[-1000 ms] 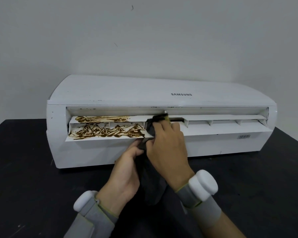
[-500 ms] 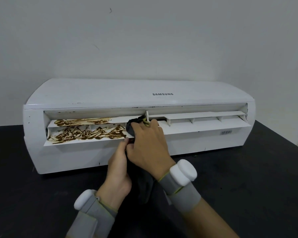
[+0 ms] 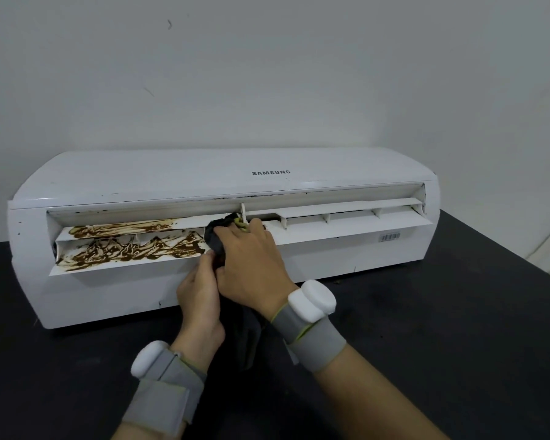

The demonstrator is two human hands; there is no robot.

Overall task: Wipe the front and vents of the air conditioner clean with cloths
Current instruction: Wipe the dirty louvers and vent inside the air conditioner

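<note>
Under the right hand, whose fingers curl over it, one dark cloth is bunched against the middle vent of the single white air conditioner. Just below, the left hand seems to pinch the cloth's hanging tail, though its fingertips are hidden. Left of both hands, brown grime streaks two louvre flaps.

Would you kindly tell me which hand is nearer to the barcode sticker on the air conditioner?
Right. The right hand holds the cloth at the vent, left of the barcode sticker; the left hand sits lower and farther left.
</note>
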